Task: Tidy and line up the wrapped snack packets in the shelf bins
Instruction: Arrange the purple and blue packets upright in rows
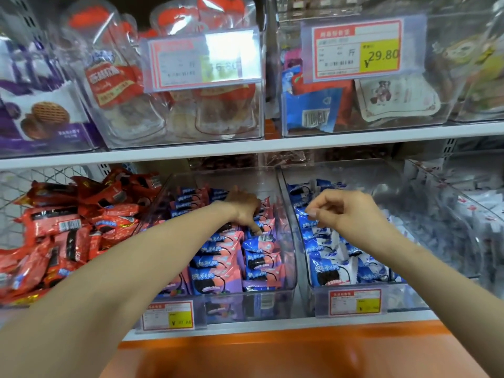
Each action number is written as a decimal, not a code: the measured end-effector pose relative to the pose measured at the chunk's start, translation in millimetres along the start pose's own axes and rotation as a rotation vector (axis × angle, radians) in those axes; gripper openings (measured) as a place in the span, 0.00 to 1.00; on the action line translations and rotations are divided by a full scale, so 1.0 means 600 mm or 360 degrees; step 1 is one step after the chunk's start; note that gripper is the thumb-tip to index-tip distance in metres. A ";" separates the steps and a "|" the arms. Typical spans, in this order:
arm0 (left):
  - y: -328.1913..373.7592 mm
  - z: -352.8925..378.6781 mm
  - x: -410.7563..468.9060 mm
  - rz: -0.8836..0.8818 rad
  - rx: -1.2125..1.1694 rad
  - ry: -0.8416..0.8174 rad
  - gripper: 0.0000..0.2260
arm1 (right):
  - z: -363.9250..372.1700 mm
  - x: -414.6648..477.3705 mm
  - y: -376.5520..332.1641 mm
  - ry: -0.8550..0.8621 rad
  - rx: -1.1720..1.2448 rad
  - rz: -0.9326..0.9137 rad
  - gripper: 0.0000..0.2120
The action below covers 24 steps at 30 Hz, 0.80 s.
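Midway back in the middle bin [231, 304], my left hand [242, 211] presses straight fingers onto the pink-and-blue packets [237, 257], whose long axes run across the bin. My right hand [341, 211] hovers just above the blue-and-white packets [327, 271], fingers loosely curled, holding nothing.

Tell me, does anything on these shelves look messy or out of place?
Yes. The red packets on the lower left lie heaped at all angles, unlike the pink-and-blue packets lined up in rows in the clear bin beside them.
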<state>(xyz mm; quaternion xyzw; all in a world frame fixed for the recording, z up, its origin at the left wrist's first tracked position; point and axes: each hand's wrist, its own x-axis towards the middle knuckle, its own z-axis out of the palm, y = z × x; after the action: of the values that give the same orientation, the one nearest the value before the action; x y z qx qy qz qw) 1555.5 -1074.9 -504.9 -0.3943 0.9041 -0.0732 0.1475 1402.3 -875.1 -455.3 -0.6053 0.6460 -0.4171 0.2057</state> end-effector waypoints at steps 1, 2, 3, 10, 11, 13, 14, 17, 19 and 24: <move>-0.001 -0.005 -0.004 0.0012 -0.0052 -0.0041 0.32 | 0.001 0.000 -0.001 -0.0002 -0.0007 -0.0003 0.05; -0.002 -0.011 -0.008 0.0026 -0.0143 -0.0052 0.31 | 0.002 0.000 -0.002 0.0000 -0.0021 -0.0015 0.05; -0.002 -0.019 -0.012 0.0038 -0.0273 -0.0017 0.30 | 0.002 0.001 -0.003 0.0003 -0.0033 -0.0026 0.05; 0.009 -0.038 -0.063 0.0396 -0.0662 -0.0339 0.19 | 0.002 0.007 -0.008 0.0015 -0.0008 -0.0037 0.07; 0.015 -0.028 -0.066 0.0408 -0.0454 -0.0356 0.22 | 0.004 0.008 -0.009 0.0011 -0.0011 -0.0034 0.07; 0.022 -0.011 -0.063 0.0409 -0.0153 -0.0256 0.27 | 0.008 0.009 -0.011 0.0001 -0.0028 -0.0032 0.07; 0.023 -0.008 -0.060 0.0403 -0.0161 -0.0223 0.26 | 0.010 0.009 -0.013 -0.0003 -0.0043 -0.0033 0.07; 0.019 -0.016 -0.052 0.0362 -0.0501 -0.0232 0.16 | 0.016 0.009 -0.017 -0.0011 -0.0059 -0.0049 0.06; 0.012 -0.023 -0.051 0.0362 -0.0579 -0.0209 0.12 | 0.017 0.009 -0.019 -0.0008 -0.0059 -0.0054 0.05; 0.013 -0.024 -0.057 0.0307 -0.0463 -0.0108 0.16 | 0.022 0.013 -0.019 0.0006 -0.0090 -0.0064 0.03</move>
<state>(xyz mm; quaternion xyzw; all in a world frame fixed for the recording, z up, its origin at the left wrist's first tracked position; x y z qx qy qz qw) 1567.4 -1044.0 -485.9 -0.3252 0.9333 0.0862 0.1257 1418.1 -885.6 -451.9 -0.6230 0.6455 -0.4039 0.1789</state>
